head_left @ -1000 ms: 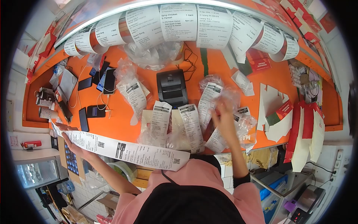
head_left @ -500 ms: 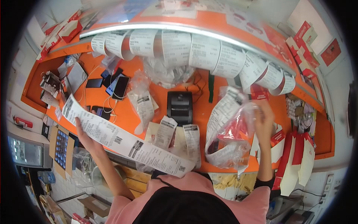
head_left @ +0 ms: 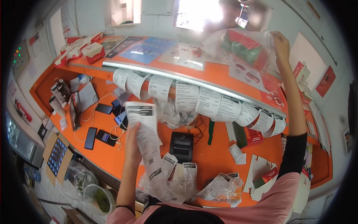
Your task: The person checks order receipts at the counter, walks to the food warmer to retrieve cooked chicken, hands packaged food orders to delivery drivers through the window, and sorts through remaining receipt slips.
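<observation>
My left hand (head_left: 133, 143) pinches a long printed receipt strip (head_left: 149, 145), which hangs down toward my chest. Raised high at the far right, my right hand (head_left: 280, 46) grips the upper edge of a clear plastic bag (head_left: 266, 48). Inside the bag is a red and green box (head_left: 242, 46), held over the upper counter (head_left: 220, 74). A black receipt printer (head_left: 181, 146) stands on the orange desk (head_left: 209, 160) below. Near my body lie more receipts (head_left: 190, 177) and a plastic bag with printed slips (head_left: 223, 186).
Several receipts (head_left: 186, 95) hang in a row under the counter's edge. Phones with cables (head_left: 106, 137) lie at left. Red and white boxes (head_left: 93, 52) sit on the counter's left end. Beyond the counter, a blurred person (head_left: 229, 16) is near the bright window.
My right hand has lifted the bag with the box from the desk up over the counter. My left hand has swung the receipt strip rightward and more upright. The view has tilted up.
</observation>
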The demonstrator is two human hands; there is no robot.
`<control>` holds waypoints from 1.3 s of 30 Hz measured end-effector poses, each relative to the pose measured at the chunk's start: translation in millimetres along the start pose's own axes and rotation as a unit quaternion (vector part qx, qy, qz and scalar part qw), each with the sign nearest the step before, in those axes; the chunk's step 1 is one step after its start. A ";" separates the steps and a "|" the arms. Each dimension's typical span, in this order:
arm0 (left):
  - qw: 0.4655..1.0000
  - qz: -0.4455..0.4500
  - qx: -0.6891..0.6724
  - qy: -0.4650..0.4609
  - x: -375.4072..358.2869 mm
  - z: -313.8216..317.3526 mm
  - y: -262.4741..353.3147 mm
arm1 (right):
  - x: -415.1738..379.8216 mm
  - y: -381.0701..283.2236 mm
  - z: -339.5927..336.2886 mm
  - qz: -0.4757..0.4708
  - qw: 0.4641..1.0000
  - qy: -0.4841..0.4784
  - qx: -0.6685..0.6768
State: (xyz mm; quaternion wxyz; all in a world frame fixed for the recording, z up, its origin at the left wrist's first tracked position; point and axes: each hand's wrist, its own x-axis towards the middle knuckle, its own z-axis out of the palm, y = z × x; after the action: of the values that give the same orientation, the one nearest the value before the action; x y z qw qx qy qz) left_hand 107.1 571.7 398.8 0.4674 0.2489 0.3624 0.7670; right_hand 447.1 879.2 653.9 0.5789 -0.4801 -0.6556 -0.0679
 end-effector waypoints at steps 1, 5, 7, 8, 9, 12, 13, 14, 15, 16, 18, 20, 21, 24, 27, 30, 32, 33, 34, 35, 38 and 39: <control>1.000 -0.007 0.021 0.019 0.2 2.9 -0.8 | 12.5 15.1 19.7 0.001 1.000 -0.011 0.004; 0.994 0.049 0.101 0.015 3.8 14.6 1.5 | 14.1 69.4 96.5 0.013 0.997 -0.036 -0.068; 0.990 0.046 0.133 -0.029 4.6 19.2 9.4 | 15.7 85.5 121.4 -0.010 0.994 -0.014 -0.105; 0.990 0.049 0.132 -0.018 4.9 19.4 12.6 | 13.8 93.6 128.5 -0.007 0.994 -0.018 -0.112; 0.986 0.045 0.160 -0.030 5.1 19.1 15.6 | 14.2 100.0 132.8 -0.013 0.994 -0.025 -0.104; 0.982 0.046 0.176 -0.044 6.1 23.2 21.8 | 8.6 91.3 144.7 -0.030 0.964 -0.190 -0.183; 0.980 0.059 0.179 -0.064 7.9 25.1 21.9 | 4.9 77.4 147.4 -0.101 0.935 -0.239 -0.243; 0.977 0.068 0.182 -0.088 9.1 28.0 21.1 | -6.6 54.6 142.5 -0.168 0.894 -0.286 -0.302; 0.977 0.061 0.183 -0.090 9.8 32.4 19.8 | -36.2 11.8 128.1 -0.257 0.888 -0.256 -0.283; 0.977 0.059 0.172 -0.108 11.0 38.1 18.7 | -57.6 -13.1 126.3 -0.346 0.890 -0.161 -0.250; 0.977 0.049 0.158 -0.135 13.1 50.8 17.9 | -118.6 -109.8 83.7 -0.279 0.896 -0.337 -0.076; 0.967 0.054 0.170 -0.183 11.2 62.0 16.2 | -160.7 -154.3 47.1 -0.194 0.807 -0.542 0.133; 0.965 0.049 0.170 -0.192 9.6 64.8 12.7 | -170.8 -164.6 33.5 -0.154 0.745 -0.625 0.174; 0.963 0.013 0.164 -0.213 1.6 67.8 0.5 | -166.0 -158.2 8.1 -0.184 0.833 -0.507 0.120; 0.913 0.090 0.307 -0.255 -9.5 54.1 -19.3 | -127.7 -136.3 -21.5 -0.195 0.886 -0.396 0.139; 0.917 0.020 0.301 -0.260 -16.4 47.1 -23.3 | -116.1 -124.5 -51.3 -0.127 0.905 -0.382 0.139; 0.925 0.037 0.278 -0.256 -22.6 52.6 -22.5 | -116.0 -114.2 -62.9 -0.092 0.906 -0.385 0.152; 0.913 0.056 0.302 -0.268 -22.3 53.4 -21.9 | -115.9 -107.6 -67.1 -0.128 0.917 -0.354 0.135; 0.900 0.076 0.325 -0.279 -22.2 54.0 -21.2 | -116.4 -104.8 -69.7 -0.164 0.925 -0.322 0.119; 0.900 0.076 0.325 -0.280 -23.3 55.7 -19.2 | -120.3 -110.2 -74.3 -0.164 0.925 -0.321 0.118; 0.878 0.085 0.392 -0.262 -28.8 64.0 -11.3 | -147.3 -119.0 -84.2 -0.169 0.944 -0.255 -0.124; 0.859 0.125 0.414 -0.274 -30.7 66.0 -9.9 | -160.3 -116.3 -79.9 -0.274 0.919 -0.206 -0.193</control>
State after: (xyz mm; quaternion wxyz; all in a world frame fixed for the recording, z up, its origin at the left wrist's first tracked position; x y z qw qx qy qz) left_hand 173.5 568.5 430.1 0.3020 0.6626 0.4695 0.4993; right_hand 399.1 677.7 601.6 0.2854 -0.3872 -0.8407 -0.2488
